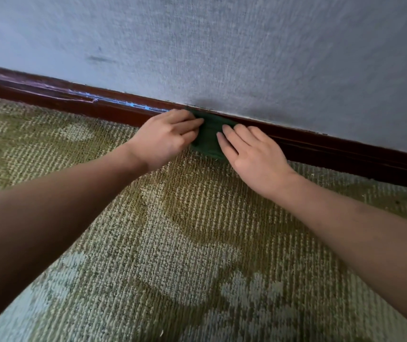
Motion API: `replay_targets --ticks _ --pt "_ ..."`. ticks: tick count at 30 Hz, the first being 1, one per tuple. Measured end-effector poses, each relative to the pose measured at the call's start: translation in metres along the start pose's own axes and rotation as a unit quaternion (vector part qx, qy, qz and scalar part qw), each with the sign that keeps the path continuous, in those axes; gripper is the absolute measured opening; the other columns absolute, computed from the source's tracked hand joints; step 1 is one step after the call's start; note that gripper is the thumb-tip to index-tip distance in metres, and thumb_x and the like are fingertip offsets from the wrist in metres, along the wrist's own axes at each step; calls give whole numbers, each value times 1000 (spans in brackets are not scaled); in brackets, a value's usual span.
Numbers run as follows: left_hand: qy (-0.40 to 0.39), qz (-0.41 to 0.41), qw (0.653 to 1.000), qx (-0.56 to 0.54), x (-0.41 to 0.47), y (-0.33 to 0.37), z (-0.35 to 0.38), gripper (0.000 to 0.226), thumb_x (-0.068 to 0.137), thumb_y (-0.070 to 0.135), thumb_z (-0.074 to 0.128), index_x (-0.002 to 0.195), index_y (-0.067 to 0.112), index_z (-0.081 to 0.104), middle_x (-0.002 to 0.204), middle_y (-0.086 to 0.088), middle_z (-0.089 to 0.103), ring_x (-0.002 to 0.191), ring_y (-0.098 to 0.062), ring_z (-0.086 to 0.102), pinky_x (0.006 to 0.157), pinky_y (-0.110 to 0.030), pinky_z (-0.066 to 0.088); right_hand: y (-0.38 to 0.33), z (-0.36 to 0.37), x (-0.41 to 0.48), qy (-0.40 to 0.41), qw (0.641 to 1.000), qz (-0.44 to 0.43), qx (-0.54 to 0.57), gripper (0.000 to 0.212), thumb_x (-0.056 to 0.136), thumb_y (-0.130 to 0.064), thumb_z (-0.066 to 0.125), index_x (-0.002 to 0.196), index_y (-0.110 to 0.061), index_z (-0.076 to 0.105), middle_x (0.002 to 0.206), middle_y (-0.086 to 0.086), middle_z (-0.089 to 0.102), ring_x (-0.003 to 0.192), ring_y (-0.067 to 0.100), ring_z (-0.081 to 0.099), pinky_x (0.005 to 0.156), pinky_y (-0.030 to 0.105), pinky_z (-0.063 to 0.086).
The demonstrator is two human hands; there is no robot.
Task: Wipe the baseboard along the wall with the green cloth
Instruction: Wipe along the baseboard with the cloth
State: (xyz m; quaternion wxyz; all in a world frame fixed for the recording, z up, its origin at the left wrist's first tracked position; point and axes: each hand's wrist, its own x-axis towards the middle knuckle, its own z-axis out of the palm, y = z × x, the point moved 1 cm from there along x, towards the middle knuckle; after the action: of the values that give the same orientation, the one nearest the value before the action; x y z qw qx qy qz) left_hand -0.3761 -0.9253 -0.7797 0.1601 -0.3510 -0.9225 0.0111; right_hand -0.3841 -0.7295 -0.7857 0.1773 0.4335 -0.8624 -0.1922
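Baseboard (49,95) showed pale scuffed streaks at left. Left hand (170,137), fingers curled, gripped the green cloth (207,139) at its left edge. The cloth sat folded against the baseboard mid-frame, its near edge on the carpet (197,243). Right hand (254,151) lay flat, fingers straight, pressing the cloth's right side. Likely best done with firm, even pressure, covering top ledge and face, sliding toward the streaks.

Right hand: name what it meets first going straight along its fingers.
The right hand rests on the green cloth; straight on, it probably meets the cloth-covered baseboard, close beside the left hand.
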Motion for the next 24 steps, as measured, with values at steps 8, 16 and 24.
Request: replay_targets --ticks 8,16,24 --pt "-17 -13 1000 11 11 1 -1 16 67 -7 73 83 -9 70 100 -23 68 91 -33 66 78 -43 55 9 -3 6 -60 998 -7 -16 43 87 -14 50 130 -8 51 128 5 56 114 17 53 96 28 41" --pt "-11 -31 999 -15 10 3 1 19 62 -13 74 81 -10 70 94 -23 69 84 -33 67 72 -44 57 10 -8 10 -101 994 -30 -16 47 92 -9 36 139 -3 34 140 10 42 125 20 41 102 31 33" --pt "-3 -73 996 -44 11 5 3 17 63 -15 69 79 -10 70 91 -23 70 80 -35 67 66 -45 57 9 -9 15 -133 990 -35 38 48 94 -6 34 140 1 24 144 15 32 128 26 29 104 35 24"
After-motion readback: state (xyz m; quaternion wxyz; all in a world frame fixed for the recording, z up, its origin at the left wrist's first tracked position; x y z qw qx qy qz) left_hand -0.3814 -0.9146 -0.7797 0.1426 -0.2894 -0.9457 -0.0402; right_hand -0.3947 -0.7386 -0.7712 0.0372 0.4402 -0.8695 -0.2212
